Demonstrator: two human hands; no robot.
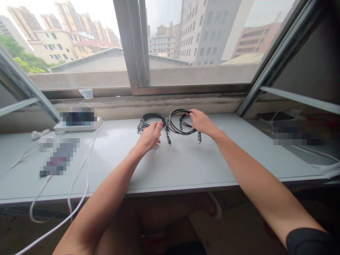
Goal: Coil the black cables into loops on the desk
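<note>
Three coiled black cables lie on the grey sill-like table [186,163] below the window. The left coil [149,118] lies flat by my left hand [149,137], whose fingers curl against its near edge. My right hand [201,121] is closed on the small right coil [185,121], which overlaps the larger middle coil [175,122]. Black plug ends [169,141] hang toward me from the coils.
White charging cables [79,166] trail over the table's left part and off its front edge. A white power strip [78,124] and blurred devices sit at the left. More blurred items and white wires lie at the far right. The window frame stands just behind the coils.
</note>
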